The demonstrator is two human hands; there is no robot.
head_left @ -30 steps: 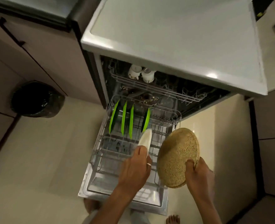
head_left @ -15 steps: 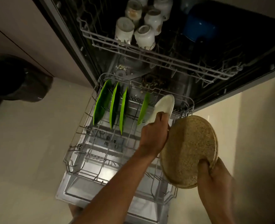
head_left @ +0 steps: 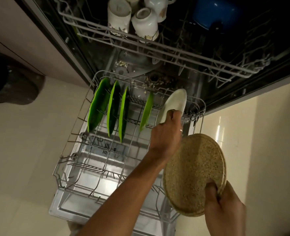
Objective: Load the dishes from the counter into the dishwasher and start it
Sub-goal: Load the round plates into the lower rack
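Both hands are occupied. The left hand reaches out over the lower rack and pinches the near edge of a white plate, fingers curled round its rim. The right hand is low and near the body, with its thumb pressed on the face of a stack of speckled tan plates and its fingers wrapped behind, holding them tilted beside the rack and clear of it.

Below, the dishwasher door lies open over the pale floor, and the lower rack is pulled out above it. The upper rack sits farther back inside the dark tub. A dark bin stands on the floor to the left.

Four green plates stand on edge in a row across the far part of the lower rack. The white plate leans at the far right end of that row, just beside the last green one; whether it is seated between the tines cannot be told.

In the upper rack a blue vessel sits to the right, with several white cups upended to its left. A ring shows on one left finger.
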